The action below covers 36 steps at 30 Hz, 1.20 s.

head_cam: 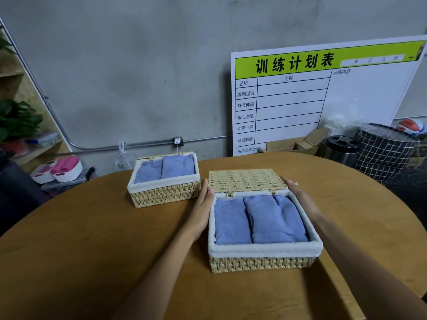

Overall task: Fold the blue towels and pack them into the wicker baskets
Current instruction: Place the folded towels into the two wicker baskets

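**Two lined baskets filled with blue towels, hands on the near one**

A round wooden desk [92, 250] fills the lower part of the view, with a grey concrete wall behind it. A white planning board [323, 95] with a green header leans against that wall at the far right, and a checked fabric bin [383, 153] stands below it beside a black-topped metal can [342, 150].

The near wicker basket [263, 262] sits right of centre on the desk, its woven lid [247, 180] hinged open and standing up at the far edge. Inside its white lining lie two folded blue towels [258, 220] side by side, the right one thicker and slightly overlapping the left.

The far wicker basket [164, 194] rests to the left and farther back, apart from the near one, also open, with two more folded towels [166, 169] packed next to each other.

The left hand [203, 209] lies flat against the near basket's left wall, fingers straight and reaching up to the lid's left corner. The right hand [298, 192] presses along the right wall, fingers extended to the lid's right corner. Neither grip is curled round anything; both are held open against the basket's sides.
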Tool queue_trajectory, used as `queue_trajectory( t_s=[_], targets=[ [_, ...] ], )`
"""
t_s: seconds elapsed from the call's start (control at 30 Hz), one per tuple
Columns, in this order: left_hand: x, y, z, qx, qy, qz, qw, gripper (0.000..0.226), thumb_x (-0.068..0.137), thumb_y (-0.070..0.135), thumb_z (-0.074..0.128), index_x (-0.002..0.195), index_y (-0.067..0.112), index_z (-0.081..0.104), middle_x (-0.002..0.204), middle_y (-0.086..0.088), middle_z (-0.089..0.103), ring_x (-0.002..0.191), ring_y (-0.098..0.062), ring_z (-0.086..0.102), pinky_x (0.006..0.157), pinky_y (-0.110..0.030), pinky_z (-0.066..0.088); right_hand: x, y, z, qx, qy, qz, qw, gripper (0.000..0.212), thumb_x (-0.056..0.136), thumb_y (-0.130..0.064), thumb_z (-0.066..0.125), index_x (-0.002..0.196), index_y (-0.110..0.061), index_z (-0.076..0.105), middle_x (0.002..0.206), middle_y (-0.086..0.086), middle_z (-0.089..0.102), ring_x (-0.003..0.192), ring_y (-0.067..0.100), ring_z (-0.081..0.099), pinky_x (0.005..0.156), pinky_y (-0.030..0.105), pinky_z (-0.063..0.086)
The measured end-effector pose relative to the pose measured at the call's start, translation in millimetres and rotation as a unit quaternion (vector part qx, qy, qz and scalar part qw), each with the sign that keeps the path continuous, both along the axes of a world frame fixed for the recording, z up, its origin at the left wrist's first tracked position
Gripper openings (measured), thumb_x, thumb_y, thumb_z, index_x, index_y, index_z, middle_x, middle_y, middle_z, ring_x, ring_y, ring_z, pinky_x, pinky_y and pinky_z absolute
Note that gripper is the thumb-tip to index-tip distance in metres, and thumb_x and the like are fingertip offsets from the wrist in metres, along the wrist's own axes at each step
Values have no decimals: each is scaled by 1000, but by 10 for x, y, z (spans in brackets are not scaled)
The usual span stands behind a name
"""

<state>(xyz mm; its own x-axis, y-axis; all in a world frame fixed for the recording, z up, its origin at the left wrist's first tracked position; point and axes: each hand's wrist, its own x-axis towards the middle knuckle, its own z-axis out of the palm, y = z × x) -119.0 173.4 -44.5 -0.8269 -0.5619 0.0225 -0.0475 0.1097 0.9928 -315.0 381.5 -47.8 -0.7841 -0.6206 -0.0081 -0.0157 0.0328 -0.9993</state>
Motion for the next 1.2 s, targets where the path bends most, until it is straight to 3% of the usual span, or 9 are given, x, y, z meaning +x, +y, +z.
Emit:
queue_trajectory(
  t_s=[0.13, 0.3, 0.43, 0.5, 0.6, 0.83, 0.97, 1.1, 1.2],
  targets=[
    [-236, -68, 107, 8, 47, 39, 998, 57, 107, 34, 41, 159, 30, 19, 164, 9, 20, 148, -5, 23, 120, -26, 22, -173, -57, 25, -61, 28, -40, 997, 39, 108, -25, 39, 145, -21, 47, 147, -4, 50, 133, 10, 49, 87, 9, 46],
    [-350, -69, 184, 54, 97, 74, 991, 43, 106, 52, 34, 146, 41, 46, 152, 14, 47, 137, -4, 43, 117, -34, 31, -65, -1, 127, -128, 29, -56, 990, 52, 107, -45, 26, 148, -19, 46, 138, -7, 61, 127, 9, 56, 102, 29, 46],
    [-221, 50, 271, 149, 156, 74, 974, 51, 107, 51, 16, 127, 27, 57, 135, 4, 62, 118, -10, 59, 105, -31, 41, 62, 91, 192, -191, -40, -54, 979, 69, 102, -59, 15, 140, -15, 53, 131, -2, 66, 117, 13, 65, 94, 33, 55],
    [-102, 85, 243, 170, 167, 56, 969, 59, 105, 55, 17, 130, 20, 58, 139, -4, 61, 128, -16, 56, 105, -33, 41, 132, 152, 203, -186, -54, -55, 979, 74, 100, -65, 16, 138, -14, 56, 127, 3, 67, 121, 21, 62, 105, 44, 49],
    [115, 134, 166, 160, 147, 20, 976, 72, 98, 67, 22, 148, 19, 45, 148, 7, 54, 142, -12, 43, 116, -41, 31, 291, 277, 156, -164, -39, -59, 984, 69, 102, -62, 17, 135, -17, 57, 135, -3, 64, 131, 14, 55, 106, 40, 45],
    [241, 381, -144, 94, 125, -5, 988, 63, 89, 75, 47, 147, 52, 40, 157, 23, 36, 148, -6, 30, 124, -54, 15, 463, 387, -26, -104, 37, -3, 994, 51, 95, -60, 49, 142, -38, 52, 146, -19, 51, 124, 0, 56, 102, 28, 42],
    [79, 321, -31, 65, 117, 20, 991, 70, 86, 78, 45, 149, 51, 33, 159, 27, 27, 147, 2, 22, 125, -43, 12, 354, 230, 85, -119, 34, 5, 992, 50, 92, -46, 53, 141, -36, 54, 140, -21, 53, 111, -10, 60, 77, 10, 50],
    [-117, 189, 61, 36, 139, 98, 985, 47, 106, 48, 35, 152, 35, 36, 157, 19, 35, 145, -1, 30, 117, -28, 23, 138, 41, 204, -116, 17, -14, 993, 74, 67, -65, 79, 132, -34, 62, 129, -19, 64, 113, 8, 66, 91, 29, 56],
    [-102, 248, -35, 54, 169, 159, 971, 39, 108, 34, 37, 146, 29, 47, 148, 19, 47, 139, 3, 40, 108, -13, 33, 132, 36, 177, -122, 16, -69, 990, 42, 93, -42, 60, 132, -26, 62, 122, -12, 69, 110, 6, 66, 99, 31, 50]
  ],
)
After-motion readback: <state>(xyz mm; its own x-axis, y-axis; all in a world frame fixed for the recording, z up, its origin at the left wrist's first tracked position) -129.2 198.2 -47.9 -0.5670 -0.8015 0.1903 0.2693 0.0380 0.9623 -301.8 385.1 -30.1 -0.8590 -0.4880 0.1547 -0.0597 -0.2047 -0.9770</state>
